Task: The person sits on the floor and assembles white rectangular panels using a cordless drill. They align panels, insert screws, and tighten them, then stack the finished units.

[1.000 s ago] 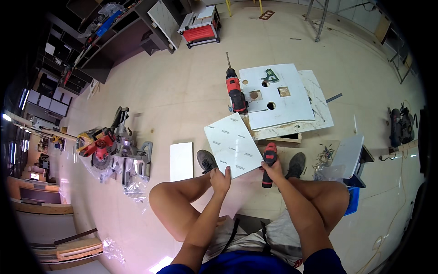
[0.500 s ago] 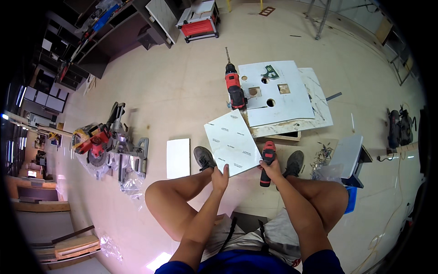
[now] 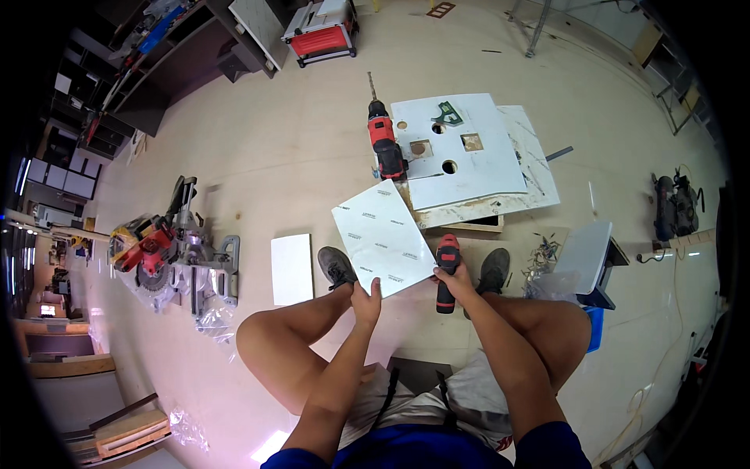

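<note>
A rectangular white panel (image 3: 381,237) with small printed marks is held tilted between my knees. My left hand (image 3: 366,303) grips its near edge, thumb on top and fingers out of sight underneath. My right hand (image 3: 458,281) is closed round a small red-and-black cordless drill (image 3: 446,266), its thumb side at the panel's right corner. Beyond the panel, a larger red cordless drill (image 3: 384,142) with a long bit rests at the left edge of a white board (image 3: 488,176) with round and square holes. A green square (image 3: 448,114) lies on that board.
On the floor at left lie a white panel (image 3: 291,270) and a miter saw (image 3: 160,246). To the right are scattered screws (image 3: 544,250), a leaning pale board (image 3: 584,254) and a blue bin (image 3: 596,328). A red-sided table saw (image 3: 322,39) stands at the back.
The whole view has shifted, so the scene sits a little further left and up. Both hands keep their holds on the panel and the small drill.
</note>
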Demonstrator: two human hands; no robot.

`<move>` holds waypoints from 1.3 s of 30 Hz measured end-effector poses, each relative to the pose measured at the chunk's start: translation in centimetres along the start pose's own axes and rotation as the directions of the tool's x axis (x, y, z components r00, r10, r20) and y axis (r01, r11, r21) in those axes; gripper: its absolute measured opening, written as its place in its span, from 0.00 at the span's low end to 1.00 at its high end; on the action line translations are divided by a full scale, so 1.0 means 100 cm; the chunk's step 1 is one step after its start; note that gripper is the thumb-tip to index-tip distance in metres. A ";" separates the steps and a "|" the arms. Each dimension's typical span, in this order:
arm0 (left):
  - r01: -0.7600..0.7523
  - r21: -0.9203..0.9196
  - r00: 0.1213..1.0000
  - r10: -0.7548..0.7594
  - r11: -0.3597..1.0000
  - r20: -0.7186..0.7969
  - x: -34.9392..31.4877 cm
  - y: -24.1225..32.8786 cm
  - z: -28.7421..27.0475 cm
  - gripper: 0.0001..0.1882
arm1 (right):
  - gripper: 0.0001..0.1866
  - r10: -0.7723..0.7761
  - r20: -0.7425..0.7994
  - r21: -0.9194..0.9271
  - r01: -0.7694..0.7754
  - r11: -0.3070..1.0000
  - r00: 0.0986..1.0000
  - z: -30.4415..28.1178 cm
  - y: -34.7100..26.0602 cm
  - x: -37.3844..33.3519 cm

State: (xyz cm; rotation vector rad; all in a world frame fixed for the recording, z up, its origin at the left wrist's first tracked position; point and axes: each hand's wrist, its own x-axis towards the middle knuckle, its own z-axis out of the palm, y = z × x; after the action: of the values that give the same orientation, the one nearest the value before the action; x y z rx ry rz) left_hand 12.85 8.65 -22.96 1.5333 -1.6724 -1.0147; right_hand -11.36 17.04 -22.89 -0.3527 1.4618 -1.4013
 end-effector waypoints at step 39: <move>0.022 -0.012 0.998 -0.021 1.000 0.063 -0.004 0.031 -0.001 0.18 | 0.37 -0.140 0.211 -0.974 0.219 0.051 0.968 -0.131 -0.224 0.111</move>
State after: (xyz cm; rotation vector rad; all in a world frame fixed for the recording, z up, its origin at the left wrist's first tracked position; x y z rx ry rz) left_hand 11.49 9.07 -20.21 1.5285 -1.6927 -1.0928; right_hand -36.06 9.56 -11.45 -1.5184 2.2207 -0.1935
